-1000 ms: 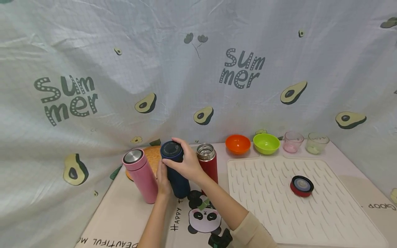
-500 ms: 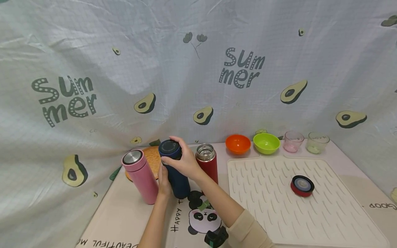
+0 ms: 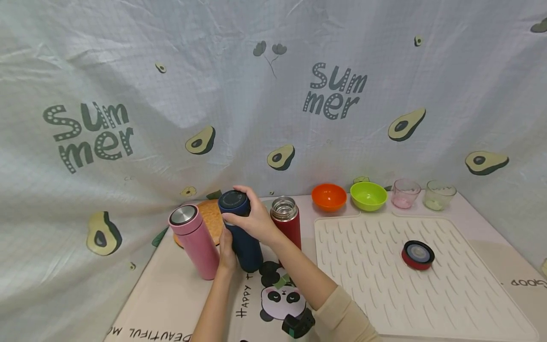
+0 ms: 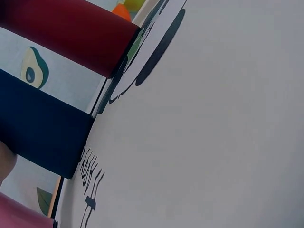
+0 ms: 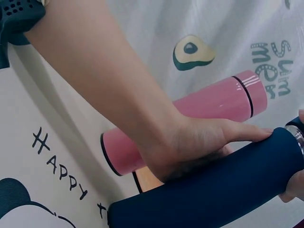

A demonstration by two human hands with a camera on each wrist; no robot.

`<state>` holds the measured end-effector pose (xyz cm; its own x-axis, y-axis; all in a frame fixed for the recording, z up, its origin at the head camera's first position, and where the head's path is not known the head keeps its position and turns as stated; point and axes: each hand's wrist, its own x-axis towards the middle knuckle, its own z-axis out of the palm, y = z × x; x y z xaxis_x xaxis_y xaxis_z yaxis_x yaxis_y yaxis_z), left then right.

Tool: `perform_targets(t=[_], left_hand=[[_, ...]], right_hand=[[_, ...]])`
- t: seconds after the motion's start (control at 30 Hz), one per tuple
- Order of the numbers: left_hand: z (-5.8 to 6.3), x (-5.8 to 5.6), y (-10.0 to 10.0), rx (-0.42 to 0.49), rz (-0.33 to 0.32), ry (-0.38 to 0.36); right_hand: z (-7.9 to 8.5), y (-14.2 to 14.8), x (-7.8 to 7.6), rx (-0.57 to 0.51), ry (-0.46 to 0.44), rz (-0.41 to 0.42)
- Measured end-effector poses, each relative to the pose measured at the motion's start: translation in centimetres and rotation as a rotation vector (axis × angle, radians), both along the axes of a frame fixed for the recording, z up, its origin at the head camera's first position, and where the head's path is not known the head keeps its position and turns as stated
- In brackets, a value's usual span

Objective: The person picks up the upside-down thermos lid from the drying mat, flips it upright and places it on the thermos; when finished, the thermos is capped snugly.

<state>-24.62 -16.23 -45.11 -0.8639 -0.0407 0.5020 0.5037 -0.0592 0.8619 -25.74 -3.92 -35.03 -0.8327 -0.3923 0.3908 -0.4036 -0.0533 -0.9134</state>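
Observation:
A dark blue thermos bottle (image 3: 247, 249) stands on the table, leaning slightly left. My left hand (image 3: 228, 249) grips its body from the left side. From above, my right hand (image 3: 256, 221) holds the dark lid (image 3: 233, 201) between thumb and fingers. In the right wrist view a silvery neck (image 5: 297, 135) shows between the body and the lid. A pink thermos bottle (image 3: 196, 244) with its lid on is just left of my left hand. Behind my right forearm stands an uncapped red thermos bottle (image 3: 288, 230), its steel mouth facing up.
A red and black lid (image 3: 418, 255) lies on a ridged cream mat (image 3: 363, 285) at right. Along the back are an orange bowl (image 3: 329, 197), a green bowl (image 3: 368, 196), a pink glass (image 3: 405, 194) and a greenish glass (image 3: 439, 195). A round orange-brown mat (image 3: 211, 216) lies behind the bottles.
My right hand and the blue lid have risen very slightly and shifted a little left. The left hand keeps its grip on the bottle's body. The other things stay in place.

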Motion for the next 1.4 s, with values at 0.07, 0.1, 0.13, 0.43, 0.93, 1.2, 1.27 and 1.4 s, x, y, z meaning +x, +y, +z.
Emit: perform_targets(t=[0.07,0.1,0.13,0.43,0.93,1.2,1.27,1.4], left_hand=[[-0.1,-0.1,-0.1,-0.021,-0.002,0.007],[-0.2,-0.1,-0.1,-0.028,-0.004,0.007],[-0.2,-0.1,-0.2,-0.037,-0.001,0.006],[-0.2,0.0,-0.3,-0.083,-0.003,0.018],[-0.3,-0.1,-0.4,-0.114,0.001,0.053],[-0.2,0.0,-0.4,-0.1,0.006,0.062],[-0.2,0.0,-0.4,-0.093,0.005,0.072],[-0.1,0.0,-0.4,-0.087,0.01,0.076]], right_hand=[[0.7,0.2,0.5,0.008,-0.008,0.012],[1.0,0.3,0.8,0.012,-0.011,0.017],[1.3,0.4,1.0,0.014,-0.013,0.023],[1.9,0.8,1.7,-0.014,-0.001,0.057],[-1.3,0.0,-0.3,-0.033,0.036,0.006],[-1.1,-1.1,0.0,0.06,0.149,-0.179],[-1.0,-1.2,0.1,0.094,0.14,-0.205],[-1.1,-0.8,0.3,0.087,0.088,-0.141]])
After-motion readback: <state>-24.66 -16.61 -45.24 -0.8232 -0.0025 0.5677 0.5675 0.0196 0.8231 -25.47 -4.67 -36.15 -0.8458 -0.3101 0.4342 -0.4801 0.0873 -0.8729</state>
